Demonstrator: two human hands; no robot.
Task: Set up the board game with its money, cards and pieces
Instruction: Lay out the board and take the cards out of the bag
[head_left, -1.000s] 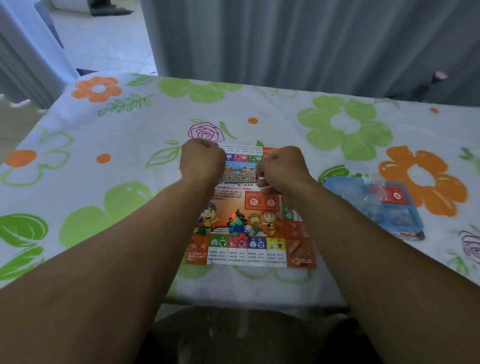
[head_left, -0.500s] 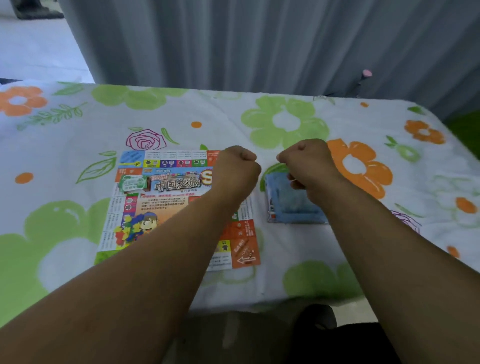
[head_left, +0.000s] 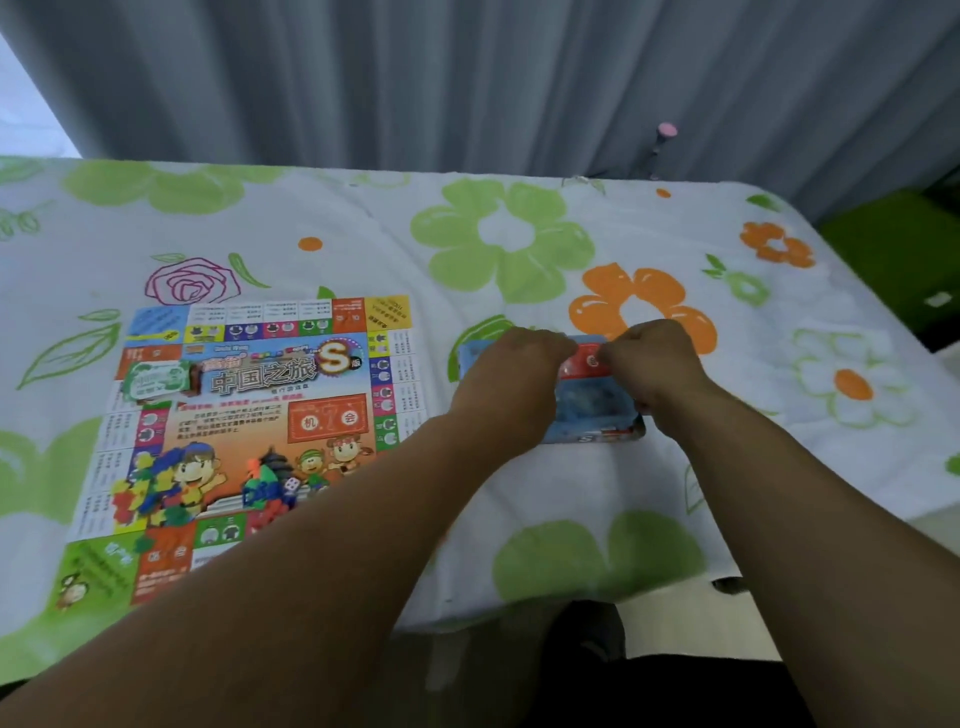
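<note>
The colourful paper game board (head_left: 249, 415) lies flat and unfolded on the left of the table. To its right sits a blue plastic packet (head_left: 592, 410) with red cards and game parts showing inside. My left hand (head_left: 514, 374) and my right hand (head_left: 654, 364) are both on the packet, fingers curled over its far edge, gripping it at the left and right ends. The hands hide most of the packet's top.
A white tablecloth (head_left: 519, 493) with green and orange flowers covers the table. Grey curtains hang behind it. The table's right edge drops to a green seat (head_left: 893, 260). A pink-topped object (head_left: 665, 132) stands at the far edge.
My hands left the game board and moved right onto the blue packet. The view swung to the right with them, so the board now lies at the left.
</note>
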